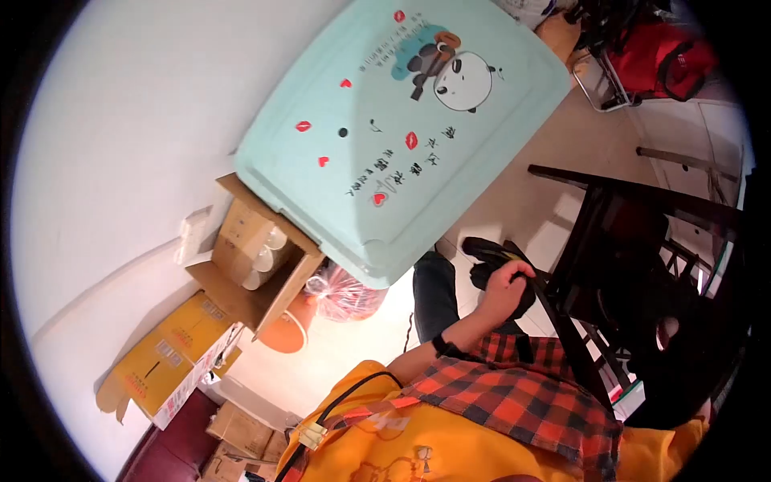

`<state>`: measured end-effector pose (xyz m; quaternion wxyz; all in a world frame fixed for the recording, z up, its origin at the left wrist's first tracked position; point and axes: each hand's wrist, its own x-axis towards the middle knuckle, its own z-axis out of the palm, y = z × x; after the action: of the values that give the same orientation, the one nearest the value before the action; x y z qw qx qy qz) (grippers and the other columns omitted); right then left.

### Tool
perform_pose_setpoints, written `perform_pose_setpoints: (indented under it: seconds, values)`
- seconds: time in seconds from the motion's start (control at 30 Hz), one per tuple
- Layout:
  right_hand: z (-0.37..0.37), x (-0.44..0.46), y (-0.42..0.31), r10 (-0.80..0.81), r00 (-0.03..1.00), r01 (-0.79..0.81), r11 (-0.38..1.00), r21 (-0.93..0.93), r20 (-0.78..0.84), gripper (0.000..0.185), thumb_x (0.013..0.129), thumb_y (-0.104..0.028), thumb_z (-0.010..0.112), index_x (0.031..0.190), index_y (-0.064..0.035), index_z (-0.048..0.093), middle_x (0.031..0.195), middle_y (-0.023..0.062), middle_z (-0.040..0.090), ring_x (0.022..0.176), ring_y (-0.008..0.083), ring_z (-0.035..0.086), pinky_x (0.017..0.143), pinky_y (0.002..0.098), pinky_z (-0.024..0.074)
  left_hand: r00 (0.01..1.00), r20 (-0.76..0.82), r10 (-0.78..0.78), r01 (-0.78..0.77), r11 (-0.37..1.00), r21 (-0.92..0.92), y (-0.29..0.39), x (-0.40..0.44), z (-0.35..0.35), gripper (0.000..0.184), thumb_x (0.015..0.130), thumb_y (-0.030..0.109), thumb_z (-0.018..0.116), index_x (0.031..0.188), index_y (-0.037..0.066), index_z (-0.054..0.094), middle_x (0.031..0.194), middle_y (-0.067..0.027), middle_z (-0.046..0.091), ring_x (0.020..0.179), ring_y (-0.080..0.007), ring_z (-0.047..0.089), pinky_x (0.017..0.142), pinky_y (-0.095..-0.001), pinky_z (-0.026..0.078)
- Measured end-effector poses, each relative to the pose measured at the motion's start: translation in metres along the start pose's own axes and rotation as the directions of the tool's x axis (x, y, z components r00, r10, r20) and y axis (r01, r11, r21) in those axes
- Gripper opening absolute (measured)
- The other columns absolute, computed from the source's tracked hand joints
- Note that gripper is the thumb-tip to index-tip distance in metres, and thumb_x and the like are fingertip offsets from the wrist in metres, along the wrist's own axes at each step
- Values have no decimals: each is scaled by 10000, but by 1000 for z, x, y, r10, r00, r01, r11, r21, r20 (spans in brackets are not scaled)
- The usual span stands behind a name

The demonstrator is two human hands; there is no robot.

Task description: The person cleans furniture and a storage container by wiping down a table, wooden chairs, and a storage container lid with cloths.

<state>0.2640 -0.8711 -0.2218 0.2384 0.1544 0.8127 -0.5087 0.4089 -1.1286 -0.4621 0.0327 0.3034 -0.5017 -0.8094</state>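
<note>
My left hand (507, 287) reaches out over my lap, its fingers curled around a soft black item (487, 255) that looks like cloth or a glove. A black band (443, 347) circles my left wrist. Beyond the hand is a big light-green lidded box (353, 169) with a panda drawing, red hearts and writing. Right beside the hand stands dark wooden furniture (569, 241). My right hand does not show.
An open cardboard box (234, 283) holding white rolls is at the left, near an orange bucket (285, 325) and a clear plastic bag (347, 296). A yellow carton (173, 349) lies lower left. At the upper right is a red bag (654, 60).
</note>
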Motion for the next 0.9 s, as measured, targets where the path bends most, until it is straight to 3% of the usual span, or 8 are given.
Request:
perform_pose_setpoints:
  seconds: [0.27, 0.4, 0.5, 0.53, 0.57, 0.6, 0.77, 0.9]
  values:
    - [-66, 65, 8, 22, 994, -32, 995, 93, 106, 500, 921, -149, 577, 1384, -29, 432, 1346, 99, 526, 1220, 207, 505, 1024, 388, 391, 871, -258, 419, -268, 844, 464, 113, 11, -101, 168, 882, 50, 541, 1033, 12, 603, 1071, -104, 586, 957, -210, 572, 857, -306, 451]
    - [-105, 127, -1, 46, 981, -70, 990, 126, 188, 488, 930, -153, 568, 1383, -31, 435, 1344, 97, 529, 1219, 206, 506, 1022, 388, 392, 771, -392, 502, 78, 537, 840, 106, 17, -171, 641, 841, 229, 654, 1409, 89, 392, 1361, -311, 333, 1276, -471, 336, 1070, -487, 315]
    - [-173, 187, -40, -95, 978, 97, 995, 0, 186, 479, 936, -157, 560, 1382, -32, 437, 1342, 97, 530, 1218, 205, 507, 1021, 389, 393, 676, -533, 509, 258, 514, 818, 71, -1, -239, 652, 838, 274, 658, 1401, 76, 395, 1355, -311, 358, 1260, -467, 353, 1058, -505, 318]
    - [-184, 200, -82, -422, 890, 444, 710, -546, 175, 416, 983, -217, 475, 1361, -42, 474, 1298, 94, 557, 1176, 190, 532, 972, 385, 418, 620, -622, 478, 308, 581, 753, 58, -8, -255, 654, 842, 301, 649, 1400, 76, 392, 1361, -308, 359, 1252, -468, 355, 1054, -508, 316]
    - [-192, 214, -140, -635, 689, 507, 78, -859, 349, 401, 1029, -277, 390, 1339, -53, 510, 1253, 90, 583, 1134, 176, 557, 923, 382, 444, 560, -706, 434, 355, 644, 677, 53, -12, -264, 657, 846, 327, 640, 1399, 76, 389, 1367, -305, 361, 1245, -469, 356, 1050, -512, 315]
    - [-121, 174, -181, -660, 722, 487, 698, -525, -208, 403, 1028, -315, 387, 1328, -89, 532, 1230, 109, 590, 1117, 196, 559, 953, 376, 417, 553, -716, 426, 363, 650, 668, 55, -11, -263, 657, 846, 327, 640, 1399, 76, 389, 1367, -305, 361, 1245, -469, 356, 1050, -512, 315]
    - [91, 67, -294, -743, 511, 722, 98, -684, 433, 334, 943, -152, 537, 1268, -79, 561, 1136, 94, 613, 1004, 193, 581, 889, 337, 447, 680, -685, 260, 583, 374, 721, 84, 3, -230, 666, 851, 327, 617, 1415, 80, 363, 1434, -212, 334, 1272, -410, 354, 1015, -573, 292]
    - [272, 31, -253, -340, 424, 897, 287, -337, 839, 360, 828, -55, 630, 1186, -46, 590, 1032, 129, 613, 892, 230, 612, 803, 336, 498, 780, -523, 344, 474, 221, 852, 70, -9, -240, 662, 863, 280, 605, 1437, 87, 339, 1456, -213, 318, 1299, -409, 331, 1009, -615, 257]
